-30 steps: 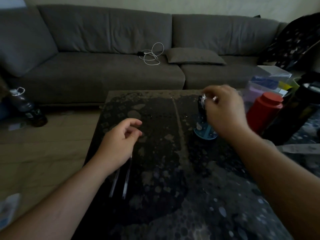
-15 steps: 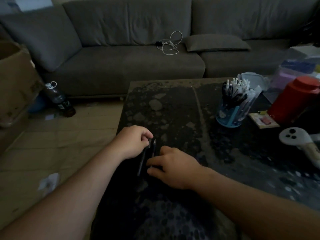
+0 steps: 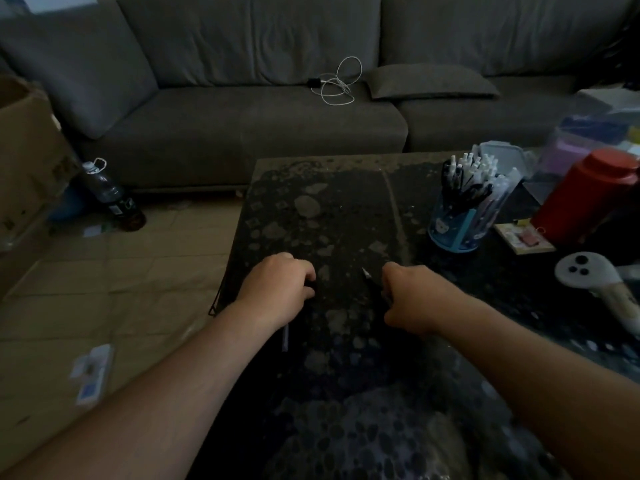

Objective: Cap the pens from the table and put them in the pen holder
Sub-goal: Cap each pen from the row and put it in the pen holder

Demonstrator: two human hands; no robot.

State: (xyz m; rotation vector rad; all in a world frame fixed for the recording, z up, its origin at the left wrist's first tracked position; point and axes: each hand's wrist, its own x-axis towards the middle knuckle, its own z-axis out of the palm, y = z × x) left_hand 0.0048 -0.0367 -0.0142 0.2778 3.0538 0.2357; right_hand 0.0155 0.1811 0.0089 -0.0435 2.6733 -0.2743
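Note:
My right hand (image 3: 415, 296) is closed around a dark pen (image 3: 369, 277) whose bare pale tip points up and to the left. My left hand (image 3: 277, 289) is a fist a little to the left, pinching a small dark piece (image 3: 310, 285) that looks like a pen cap. The two hands are apart, just above the dark table (image 3: 346, 209). Another thin pen (image 3: 285, 337) lies on the table, partly hidden under my left wrist. The blue pen holder (image 3: 457, 233), filled with several capped pens, stands at the far right of the table.
A red canister (image 3: 585, 195), clear plastic boxes (image 3: 568, 147), a small card (image 3: 523, 237) and a white controller (image 3: 588, 271) crowd the table's right side. A grey sofa (image 3: 263, 126) with a white cable (image 3: 337, 81) runs behind. A bottle (image 3: 110, 195) and a cardboard box (image 3: 24, 150) are on the floor to the left.
My right hand left the pen holder and came down to the pens by my left hand. It now holds one pen, and the two hands have drawn apart.

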